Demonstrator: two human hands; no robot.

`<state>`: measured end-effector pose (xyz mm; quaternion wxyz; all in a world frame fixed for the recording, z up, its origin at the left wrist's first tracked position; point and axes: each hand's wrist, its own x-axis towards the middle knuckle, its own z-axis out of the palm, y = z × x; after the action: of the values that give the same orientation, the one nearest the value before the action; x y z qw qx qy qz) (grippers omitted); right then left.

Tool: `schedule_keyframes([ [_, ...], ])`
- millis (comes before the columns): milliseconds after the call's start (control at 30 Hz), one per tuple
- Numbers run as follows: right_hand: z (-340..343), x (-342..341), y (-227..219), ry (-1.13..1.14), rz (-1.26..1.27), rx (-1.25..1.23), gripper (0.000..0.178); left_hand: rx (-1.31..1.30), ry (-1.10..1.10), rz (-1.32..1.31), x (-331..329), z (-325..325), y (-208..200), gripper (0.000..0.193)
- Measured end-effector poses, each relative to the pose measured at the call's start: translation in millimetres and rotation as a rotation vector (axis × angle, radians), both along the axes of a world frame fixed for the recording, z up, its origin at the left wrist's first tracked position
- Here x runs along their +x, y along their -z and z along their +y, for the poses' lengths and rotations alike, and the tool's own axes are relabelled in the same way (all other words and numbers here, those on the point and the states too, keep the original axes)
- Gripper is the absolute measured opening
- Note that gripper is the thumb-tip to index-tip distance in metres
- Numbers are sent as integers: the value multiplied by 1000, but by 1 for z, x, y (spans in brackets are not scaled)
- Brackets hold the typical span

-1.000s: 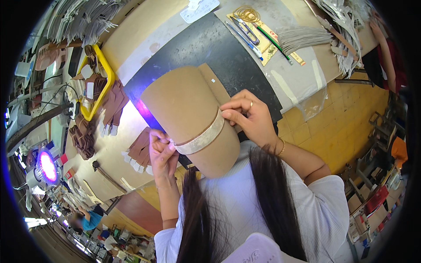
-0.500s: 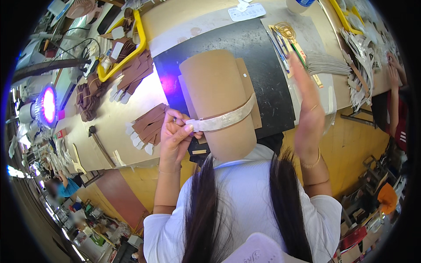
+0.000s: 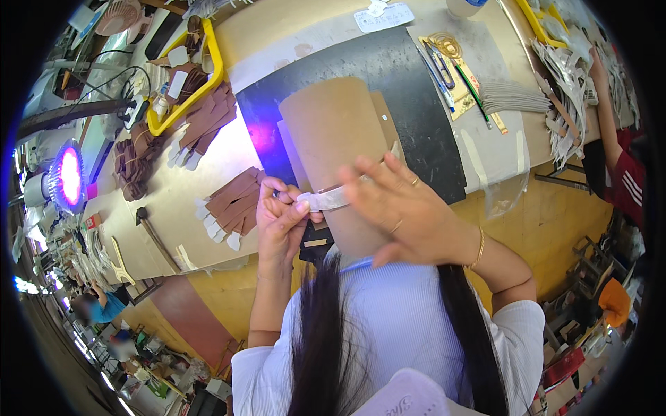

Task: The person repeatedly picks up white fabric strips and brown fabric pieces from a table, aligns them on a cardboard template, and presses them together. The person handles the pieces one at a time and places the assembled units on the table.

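Observation:
A rounded tan board form (image 3: 326, 114) stands before me, its near end close to my chest. Around its near part runs a pale, whitish strip (image 3: 329, 200). My left hand (image 3: 279, 215) pinches the strip's left end between thumb and fingers at the form's left side. Fingers spread, my right hand (image 3: 409, 215) is over the strip and the form's right side, slightly blurred; whether it touches them I cannot tell. It hides the right part of the strip. Left of my left hand lies a fan of brown strips (image 3: 236, 200) with whitish tips.
A black mat (image 3: 430, 139) lies under the form. Pens, scissors (image 3: 442, 66) and a bundle of grey strips (image 3: 520, 97) are at right. At left are a lit lamp (image 3: 69, 177), a hammer (image 3: 156, 239) and a yellow basket (image 3: 216, 66). Another person's arm (image 3: 609, 114) shows far right.
My right hand has swung down and left from the right of the mat to over the strip on the form. My left hand keeps its pinch on the strip's end.

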<state>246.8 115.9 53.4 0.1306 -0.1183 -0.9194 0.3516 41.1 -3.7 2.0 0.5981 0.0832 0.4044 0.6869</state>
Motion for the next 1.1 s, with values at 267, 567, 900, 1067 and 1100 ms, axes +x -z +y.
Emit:
schedule_keyframes([
  [267, -16, 12, 57, 291, 225, -641, 86, -10, 63, -29, -6, 5, 7, 36],
  [567, 45, 37, 55, 635, 414, -992, 69, 170, 240, 543, -26, 23, -38, 12],
  [900, 112, 146, 101, 974, -13, 447, 19, 461, 198, 556, -53, 103, -76, 19],
  [1067, 117, 151, 109, 903, -72, 463, 15, -36, 212, 502, -120, 124, -11, 27],
  [1100, 117, 151, 109, 888, -71, 449, 15, -113, 237, 499, -129, 126, 1, 26],
])
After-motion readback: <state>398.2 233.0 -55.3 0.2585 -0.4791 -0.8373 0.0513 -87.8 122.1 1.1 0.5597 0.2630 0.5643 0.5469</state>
